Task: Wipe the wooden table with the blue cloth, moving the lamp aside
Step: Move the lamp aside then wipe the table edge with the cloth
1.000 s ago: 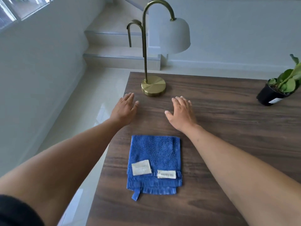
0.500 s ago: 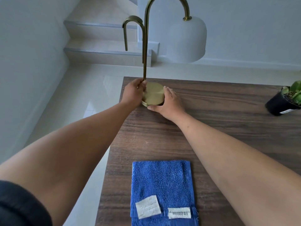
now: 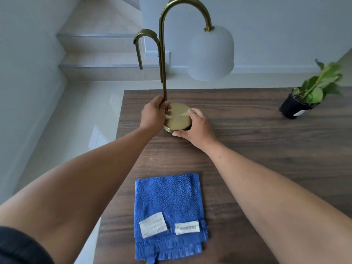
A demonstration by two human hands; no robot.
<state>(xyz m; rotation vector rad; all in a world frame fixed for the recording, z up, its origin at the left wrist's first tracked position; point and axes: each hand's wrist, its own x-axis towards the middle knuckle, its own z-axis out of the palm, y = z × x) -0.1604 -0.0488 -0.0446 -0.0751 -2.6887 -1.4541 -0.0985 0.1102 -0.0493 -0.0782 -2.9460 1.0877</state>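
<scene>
- Head view: a gold lamp [image 3: 177,115] stands near the far left corner of the wooden table [image 3: 257,159], in the upper middle of the frame.
- The lamp has a thin gold pole that goes up and bends over at the top. A white shade [image 3: 211,54] hangs from the bend, to the right of the pole.
- The left hand [image 3: 153,113] holds the pole low down, right above the round base. Its fingers are curled around the pole.
- The right hand [image 3: 198,127] holds the right side of the round base. Its thumb presses the near edge and its fingers bend over the far edge.
- I cannot tell if the base sits flat on the table or is lifted a bit.
- The blue cloth [image 3: 168,216] lies flat on the table in the lower middle of the frame, between the two arms. No hand touches it. It has two white tags near its bottom edge.
- A small green plant in a black pot [image 3: 297,105] stands on the table at the right of the frame, well apart from the lamp.
- Steps [image 3: 99,54] go up in the upper left of the frame, past the table.
</scene>
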